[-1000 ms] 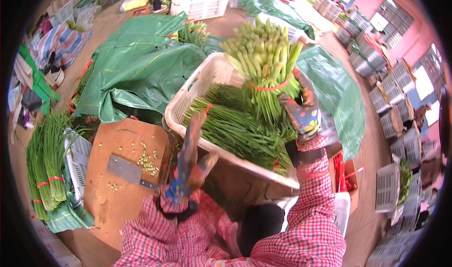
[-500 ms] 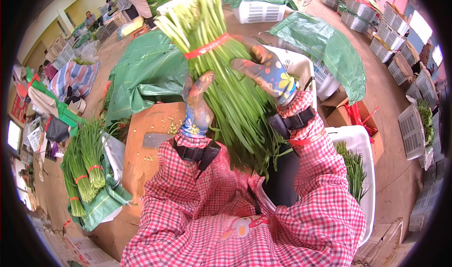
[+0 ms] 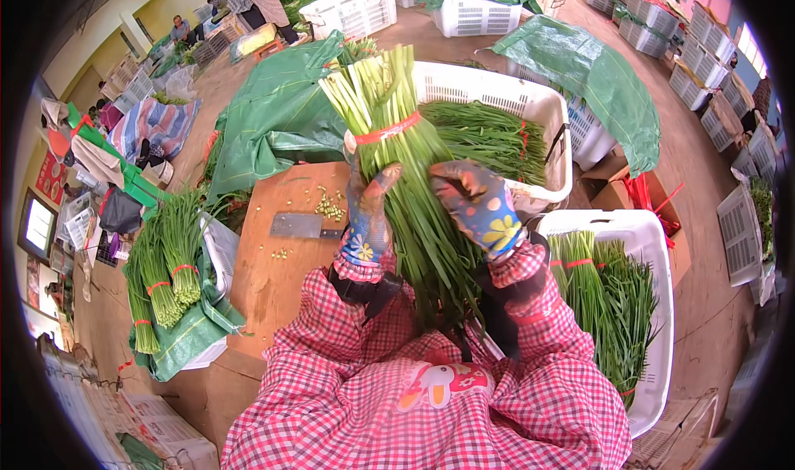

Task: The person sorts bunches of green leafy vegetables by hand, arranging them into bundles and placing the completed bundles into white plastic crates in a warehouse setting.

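A thick bunch of garlic chives (image 3: 418, 188) stands tilted before my chest, its pale cut ends up and its dark leaf tips hanging toward my lap. Around its upper part runs a red band (image 3: 387, 129). My gloved left hand (image 3: 368, 201) grips the left side below the band, thumb across the front. Against the right side is my gloved right hand (image 3: 478, 201), its fingers curled in; part of its hold is hidden. A cleaver (image 3: 298, 225) lies on the wooden board (image 3: 261, 284) to the left, beside small pale trimmings (image 3: 330, 206).
A white crate (image 3: 654, 329) holding banded chives stands at my right. Another crate (image 3: 556, 159) with loose greens is ahead. Several banded bunches (image 3: 170, 284) lie on green sheeting at left. Red strips (image 3: 642, 195) fill a cardboard box (image 3: 617, 190). Green tarps (image 3: 269, 110) cover piles beyond the board.
The bunch has come down closer to me and the view has shifted. My right hand has slid down from near the band, and its fingers have curled in. My left hand keeps its grip.
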The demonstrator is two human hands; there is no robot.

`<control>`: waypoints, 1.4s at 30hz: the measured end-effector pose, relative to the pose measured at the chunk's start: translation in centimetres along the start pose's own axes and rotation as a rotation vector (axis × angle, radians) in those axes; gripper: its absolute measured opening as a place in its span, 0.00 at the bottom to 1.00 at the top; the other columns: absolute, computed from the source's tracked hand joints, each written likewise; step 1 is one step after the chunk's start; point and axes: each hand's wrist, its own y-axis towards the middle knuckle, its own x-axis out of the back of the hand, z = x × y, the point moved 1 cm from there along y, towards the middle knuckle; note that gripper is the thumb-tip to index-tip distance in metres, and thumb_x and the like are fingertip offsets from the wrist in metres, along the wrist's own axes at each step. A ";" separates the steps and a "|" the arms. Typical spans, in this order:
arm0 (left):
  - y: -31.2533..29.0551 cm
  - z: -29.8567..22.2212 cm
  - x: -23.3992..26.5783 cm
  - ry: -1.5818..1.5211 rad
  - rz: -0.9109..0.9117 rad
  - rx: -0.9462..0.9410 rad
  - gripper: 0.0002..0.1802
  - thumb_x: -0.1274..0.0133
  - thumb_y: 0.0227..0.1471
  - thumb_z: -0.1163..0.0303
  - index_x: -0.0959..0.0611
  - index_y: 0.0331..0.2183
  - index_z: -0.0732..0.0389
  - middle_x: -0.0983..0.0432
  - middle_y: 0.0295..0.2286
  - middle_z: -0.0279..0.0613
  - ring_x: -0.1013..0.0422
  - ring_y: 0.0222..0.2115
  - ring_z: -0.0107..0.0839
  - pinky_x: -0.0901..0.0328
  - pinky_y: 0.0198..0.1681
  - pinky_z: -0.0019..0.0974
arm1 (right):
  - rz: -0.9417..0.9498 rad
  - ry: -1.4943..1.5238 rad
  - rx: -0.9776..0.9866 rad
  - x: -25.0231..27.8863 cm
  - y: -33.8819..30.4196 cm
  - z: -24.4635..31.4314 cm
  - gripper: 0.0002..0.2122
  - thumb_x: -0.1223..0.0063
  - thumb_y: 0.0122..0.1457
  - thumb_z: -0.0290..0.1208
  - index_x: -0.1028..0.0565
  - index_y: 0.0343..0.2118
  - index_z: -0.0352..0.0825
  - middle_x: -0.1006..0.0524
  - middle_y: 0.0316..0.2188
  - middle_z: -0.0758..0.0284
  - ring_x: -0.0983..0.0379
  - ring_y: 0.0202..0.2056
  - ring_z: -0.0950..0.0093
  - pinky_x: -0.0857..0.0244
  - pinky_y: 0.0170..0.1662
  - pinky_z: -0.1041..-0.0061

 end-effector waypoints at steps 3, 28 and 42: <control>-0.6 -1.1 -1.2 -0.049 0.010 0.073 0.39 0.48 0.49 0.73 0.48 0.59 0.56 0.31 0.43 0.40 0.31 0.40 0.28 0.33 0.43 0.32 | -0.017 -0.125 -0.063 -0.9 0.0 0.3 0.08 0.45 0.50 0.29 0.25 0.34 0.36 0.25 0.26 0.58 0.27 0.30 0.62 0.34 0.33 0.68; -2.5 -1.6 0.4 0.401 0.079 -0.115 0.44 0.50 0.45 0.86 0.50 0.60 0.55 0.40 0.50 0.41 0.30 0.37 0.30 0.30 0.39 0.30 | 0.213 0.059 -0.188 1.1 0.2 -1.5 0.05 0.41 0.46 0.24 0.25 0.25 0.31 0.30 0.17 0.74 0.36 0.20 0.84 0.43 0.22 0.83; -2.2 -0.3 0.8 0.221 0.026 0.026 0.48 0.41 0.40 0.77 0.49 0.59 0.61 0.37 0.49 0.46 0.34 0.44 0.32 0.34 0.45 0.35 | 0.384 0.757 -0.377 0.0 -1.2 -4.6 0.30 0.43 0.48 0.51 0.32 0.41 0.25 0.28 0.19 0.70 0.30 0.19 0.81 0.39 0.21 0.87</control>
